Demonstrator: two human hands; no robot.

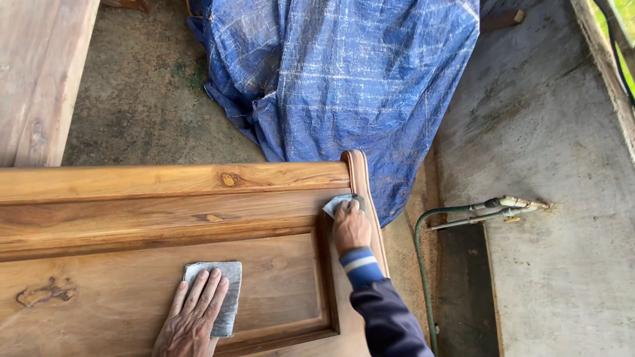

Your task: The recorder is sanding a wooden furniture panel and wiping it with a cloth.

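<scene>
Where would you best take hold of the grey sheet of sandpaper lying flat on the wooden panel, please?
Probably at its far edge. The grey sandpaper sheet lies flat on the wooden panel, with the left hand spread over its near part, so only the far strip and upper corners are free. Coming from above, pinch a far corner and peel it up, since a flat sheet offers no side to grasp.

Carved brown wooden panel (pixel 165 218) cut off by left and bottom edges; full extent unknown.
Left hand (pixel 193 317) cut at wrist by bottom edge; covers lower part of grey sandpaper sheet (pixel 221 281).
Right hand (pixel 350 228) hides most of small folded grey sandpaper piece (pixel 336 203); fingertips not visible.
Crumpled blue woven tarpaulin (pixel 344 79) conceals whatever lies beneath; top cut off.
Green hose (pixel 423 264) runs out at bottom edge; metal nozzle (pixel 519 203) detail too small to tell.
</scene>
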